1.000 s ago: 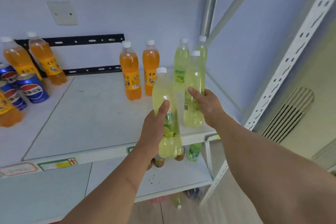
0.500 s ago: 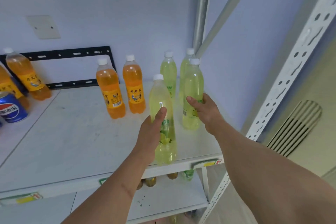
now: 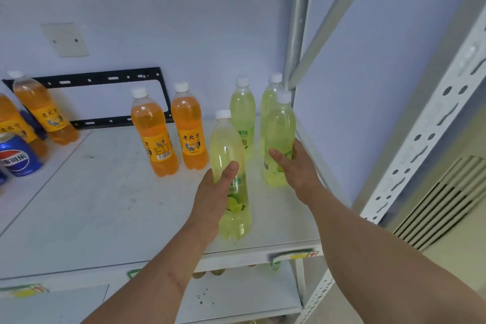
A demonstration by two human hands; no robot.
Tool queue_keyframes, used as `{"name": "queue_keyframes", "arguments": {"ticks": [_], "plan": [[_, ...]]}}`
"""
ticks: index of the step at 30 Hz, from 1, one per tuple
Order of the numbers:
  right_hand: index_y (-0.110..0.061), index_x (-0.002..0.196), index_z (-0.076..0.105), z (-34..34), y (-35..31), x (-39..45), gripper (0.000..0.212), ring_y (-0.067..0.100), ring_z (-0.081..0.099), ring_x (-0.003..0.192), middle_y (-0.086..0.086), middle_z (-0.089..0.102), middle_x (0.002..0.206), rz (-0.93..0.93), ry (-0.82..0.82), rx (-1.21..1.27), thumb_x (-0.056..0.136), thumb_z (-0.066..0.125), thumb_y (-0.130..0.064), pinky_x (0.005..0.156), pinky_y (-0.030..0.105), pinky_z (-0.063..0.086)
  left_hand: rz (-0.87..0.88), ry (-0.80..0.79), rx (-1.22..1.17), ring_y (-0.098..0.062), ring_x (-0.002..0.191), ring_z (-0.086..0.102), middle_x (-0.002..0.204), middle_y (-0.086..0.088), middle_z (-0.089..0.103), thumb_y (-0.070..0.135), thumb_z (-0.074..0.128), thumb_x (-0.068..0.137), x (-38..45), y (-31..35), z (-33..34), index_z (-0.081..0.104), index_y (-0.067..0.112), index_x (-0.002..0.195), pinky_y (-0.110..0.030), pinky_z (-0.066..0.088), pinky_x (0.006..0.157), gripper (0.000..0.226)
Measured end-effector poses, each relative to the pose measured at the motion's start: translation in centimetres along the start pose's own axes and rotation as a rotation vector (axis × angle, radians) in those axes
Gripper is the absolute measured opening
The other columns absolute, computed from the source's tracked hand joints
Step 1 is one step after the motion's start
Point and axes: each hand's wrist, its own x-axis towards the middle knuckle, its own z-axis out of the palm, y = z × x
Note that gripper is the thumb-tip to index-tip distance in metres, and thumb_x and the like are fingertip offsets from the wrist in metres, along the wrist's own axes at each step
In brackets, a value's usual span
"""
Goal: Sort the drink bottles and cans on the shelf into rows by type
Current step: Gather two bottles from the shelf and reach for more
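Front lime bottle (image 3: 231,179) is gripped by left hand (image 3: 214,192), upright, cap up, base near the shelf (image 3: 105,218) front edge. Second lime bottle (image 3: 278,139), behind-right of it, upright, is held by right hand (image 3: 294,166). Two more lime bottles (image 3: 242,113) stand behind. Labels are partly hidden by the hands; "汽水" readable. Left of front bottle: two orange bottles (image 3: 155,134) marked "老北京". Far left: two more orange, one cut off, and a Pepsi can (image 3: 18,155).
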Motion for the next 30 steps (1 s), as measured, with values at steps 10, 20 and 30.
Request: {"name": "queue_keyframes", "arguments": {"ticks": [10, 20, 30], "plan": [[-0.019, 0.147, 0.038, -1.7, 0.6, -3.4, 0.066, 0.024, 0.048, 0.128, 0.005, 0.049, 0.144, 0.286, -0.047, -0.669, 0.092, 0.059, -0.048, 0.097, 0.033, 0.040, 0.115, -0.027, -0.003, -0.016, 0.096, 0.072, 0.106, 0.005, 0.075, 0.061, 0.081, 0.060, 1.7, 1.0, 1.0, 0.065, 0.028, 0.118, -0.041, 0.059, 0.078, 0.069], [-0.019, 0.127, 0.053, -2.1, 1.3, -6.0, 0.036, 0.027, 0.054, 0.107, 0.004, 0.057, 0.120, -0.174, -0.264, -1.493, 0.101, 0.037, -0.037, 0.084, 0.037, 0.038, 0.177, -0.042, 0.179, -0.008, 0.092, 0.071, 0.103, 0.013, 0.074, 0.054, 0.083, 0.069, 5.1, 0.4, 1.2, 0.064, 0.029, 0.117, -0.029, 0.056, 0.076, 0.057], [-0.020, 0.126, 0.052, -1.3, 3.6, -6.6, 0.035, 0.027, 0.053, 0.106, 0.004, 0.058, 0.116, -0.147, -0.225, -1.362, 0.099, 0.039, -0.037, 0.084, 0.037, 0.039, 0.212, -0.129, 0.167, 0.001, 0.089, 0.070, 0.103, 0.018, 0.073, 0.057, 0.084, 0.058, 8.2, 0.0, 1.4, 0.060, 0.039, 0.116, -0.024, 0.054, 0.075, 0.066]]}}
